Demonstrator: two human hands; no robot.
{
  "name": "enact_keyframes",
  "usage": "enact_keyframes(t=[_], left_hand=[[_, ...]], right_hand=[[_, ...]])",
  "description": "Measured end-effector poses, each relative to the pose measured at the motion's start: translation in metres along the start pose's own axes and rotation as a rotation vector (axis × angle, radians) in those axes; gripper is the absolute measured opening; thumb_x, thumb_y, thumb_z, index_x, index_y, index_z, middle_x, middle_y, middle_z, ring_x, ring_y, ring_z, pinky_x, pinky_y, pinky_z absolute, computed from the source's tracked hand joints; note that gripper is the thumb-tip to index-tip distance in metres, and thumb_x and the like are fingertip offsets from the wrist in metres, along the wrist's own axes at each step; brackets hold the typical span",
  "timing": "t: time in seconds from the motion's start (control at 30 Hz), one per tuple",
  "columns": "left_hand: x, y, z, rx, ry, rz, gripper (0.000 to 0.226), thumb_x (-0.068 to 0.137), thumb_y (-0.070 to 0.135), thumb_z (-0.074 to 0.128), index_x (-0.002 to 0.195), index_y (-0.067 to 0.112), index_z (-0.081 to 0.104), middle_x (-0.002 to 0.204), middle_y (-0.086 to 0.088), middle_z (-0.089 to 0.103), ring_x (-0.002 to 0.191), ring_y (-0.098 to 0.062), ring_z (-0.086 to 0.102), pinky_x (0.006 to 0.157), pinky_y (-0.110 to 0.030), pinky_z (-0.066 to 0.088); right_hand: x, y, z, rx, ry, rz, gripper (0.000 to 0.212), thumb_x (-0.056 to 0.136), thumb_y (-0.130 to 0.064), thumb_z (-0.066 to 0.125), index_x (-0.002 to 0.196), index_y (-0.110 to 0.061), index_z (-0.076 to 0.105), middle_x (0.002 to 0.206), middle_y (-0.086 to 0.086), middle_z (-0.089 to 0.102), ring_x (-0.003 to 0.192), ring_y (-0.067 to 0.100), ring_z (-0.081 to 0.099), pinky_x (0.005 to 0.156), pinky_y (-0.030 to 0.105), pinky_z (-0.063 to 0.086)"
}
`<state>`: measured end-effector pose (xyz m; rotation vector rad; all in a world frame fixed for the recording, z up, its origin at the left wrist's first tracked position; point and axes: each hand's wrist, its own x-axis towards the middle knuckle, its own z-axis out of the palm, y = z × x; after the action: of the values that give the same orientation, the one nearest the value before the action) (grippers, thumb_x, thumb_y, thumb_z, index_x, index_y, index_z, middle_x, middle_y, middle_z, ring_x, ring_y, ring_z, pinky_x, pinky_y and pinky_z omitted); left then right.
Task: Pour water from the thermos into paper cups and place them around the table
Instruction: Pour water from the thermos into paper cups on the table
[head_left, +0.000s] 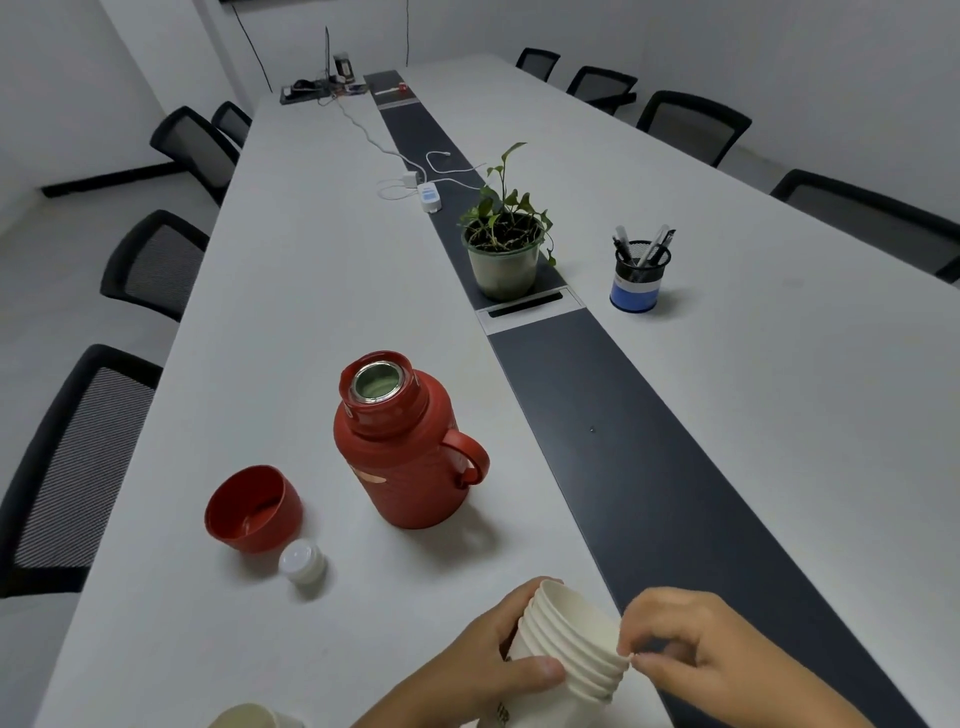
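The thermos and its cap are red, the stopper white, the cups cream, the worktop white with a dark grey strip, the plant green, the pen pot black mesh over blue.

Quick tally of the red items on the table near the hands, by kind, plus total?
Red thermos with handle, mouth open: 1
Red plastic cap-cup, lying mouth-up: 1
Total red: 2
Not red: small white stopper and the stack of white paper cups, held by the left hand and right hand.
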<state>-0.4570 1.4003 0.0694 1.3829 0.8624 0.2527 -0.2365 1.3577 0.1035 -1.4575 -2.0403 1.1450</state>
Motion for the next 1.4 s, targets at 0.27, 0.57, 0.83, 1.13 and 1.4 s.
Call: enact_keyframes(t=[0.27,0.57,0.83,1.13,1.4], left_hand=[[-0.007,0.0,0.0,-0.065,-0.004,-0.021,0.056,0.062,0.046,0.057,0.116,0.039,0.042,0.118,0.02,0.053,0.104,0.013,0.052,0.085,-0.009,0.041],[-0.005,-0.006,0.001,-0.186,0.067,0.029,0.063,0.06,0.038,0.066,0.119,0.028,0.048,0.113,0.009,0.062,0.105,-0.007,0.058,0.086,-0.021,0.047],[0.033,-0.009,0.014,0.004,0.258,0.061,0.071,0.05,0.035,0.074,0.113,0.036,0.043,0.116,0.011,0.055,0.102,0.005,0.055,0.081,-0.012,0.044],[0.094,-0.003,0.037,0.129,0.531,0.194,0.066,0.049,0.033,0.079,0.101,0.04,0.039,0.109,0.021,0.047,0.104,-0.003,0.049,0.076,0.003,0.038],[0.093,-0.021,0.049,0.121,0.589,0.091,0.089,0.06,0.023,0.083,0.115,0.051,0.018,0.126,0.02,0.034,0.119,-0.003,0.034,0.098,-0.016,0.027]], right_hand=[[-0.001,-0.014,0.011,-0.397,0.155,-0.226,0.008,0.061,-0.014,0.063,0.06,-0.022,0.065,0.06,-0.01,0.057,0.047,0.0,0.045,0.047,0.002,0.029],[0.001,0.012,0.018,-0.018,0.299,-0.069,0.013,0.081,-0.015,0.055,0.077,-0.017,0.067,0.062,-0.005,0.058,0.06,0.011,0.052,0.053,0.019,0.042],[-0.003,0.042,0.021,0.537,0.631,0.225,0.027,0.068,0.007,0.069,0.065,-0.011,0.05,0.089,-0.003,0.066,0.084,0.017,0.065,0.059,0.023,0.054],[-0.014,0.049,0.008,0.399,1.099,0.209,0.029,0.064,-0.032,0.071,0.062,-0.037,0.043,0.101,-0.026,0.051,0.095,0.0,0.056,0.049,0.007,0.049],[-0.054,0.057,0.047,0.339,0.882,0.285,0.096,0.046,0.013,0.08,0.12,-0.026,0.032,0.101,-0.025,0.057,0.097,-0.022,0.047,0.077,0.002,0.042]])
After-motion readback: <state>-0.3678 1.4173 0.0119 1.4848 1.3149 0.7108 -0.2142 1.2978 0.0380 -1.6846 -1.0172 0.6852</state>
